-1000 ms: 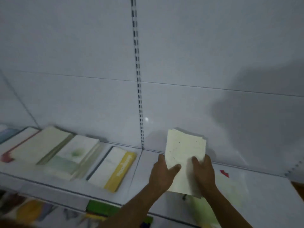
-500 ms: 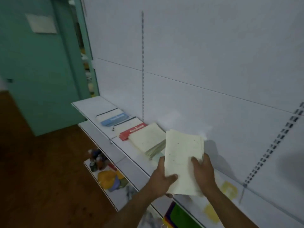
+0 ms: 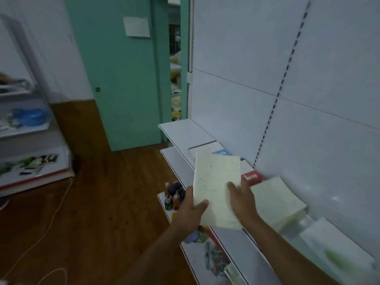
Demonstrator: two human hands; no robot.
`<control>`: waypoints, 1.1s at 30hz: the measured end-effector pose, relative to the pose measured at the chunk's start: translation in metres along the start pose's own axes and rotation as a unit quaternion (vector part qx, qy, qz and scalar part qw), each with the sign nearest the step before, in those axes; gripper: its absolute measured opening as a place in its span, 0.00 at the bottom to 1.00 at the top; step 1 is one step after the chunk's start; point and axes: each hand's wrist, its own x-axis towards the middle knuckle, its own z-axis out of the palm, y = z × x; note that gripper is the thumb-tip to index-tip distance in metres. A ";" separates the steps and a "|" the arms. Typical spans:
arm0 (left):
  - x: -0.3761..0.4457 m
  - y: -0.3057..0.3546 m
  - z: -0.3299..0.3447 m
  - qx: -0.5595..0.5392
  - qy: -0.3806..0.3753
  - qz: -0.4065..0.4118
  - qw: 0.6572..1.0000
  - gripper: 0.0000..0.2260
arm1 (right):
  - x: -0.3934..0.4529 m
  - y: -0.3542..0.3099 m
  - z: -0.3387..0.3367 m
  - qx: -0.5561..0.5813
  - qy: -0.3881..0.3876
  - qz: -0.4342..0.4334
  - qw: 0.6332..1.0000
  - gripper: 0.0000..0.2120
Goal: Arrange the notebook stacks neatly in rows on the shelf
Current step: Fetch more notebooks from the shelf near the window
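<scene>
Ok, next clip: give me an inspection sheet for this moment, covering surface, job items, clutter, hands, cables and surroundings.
Surface: white shelf, far end bare, notebooks along the back.
Job items: pale stack held above the shelf's front edge; cream stack lying on the shelf; red-spined notebook and blue-spined notebook beyond it, partly hidden.
Clutter: small bottles and colourful items on the lower shelf.
Hands: left hand and right hand both grip the pale stack.
Cables: white cord across the wooden floor.
Surroundings: teal door; another rack on the left.
</scene>
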 end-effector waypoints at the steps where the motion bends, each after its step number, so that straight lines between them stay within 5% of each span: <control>1: 0.006 -0.001 -0.009 0.007 0.010 -0.001 1.000 0.12 | 0.008 -0.003 0.014 -0.001 -0.009 -0.005 1.000 0.15; 12: 0.099 -0.002 -0.096 0.030 0.107 -0.057 0.992 0.20 | 0.109 -0.043 0.139 0.018 -0.115 -0.049 0.992 0.09; 18: 0.153 -0.006 -0.097 0.046 0.117 -0.057 0.990 0.18 | 0.161 -0.037 0.158 0.015 -0.123 -0.041 0.991 0.14; 26: 0.230 -0.012 -0.069 0.070 0.055 -0.045 0.995 0.15 | 0.213 -0.023 0.132 0.009 -0.054 0.003 0.998 0.16; 33: 0.278 0.005 -0.014 0.051 -0.124 -0.040 0.990 0.16 | 0.229 -0.003 0.066 0.015 0.096 0.071 0.993 0.20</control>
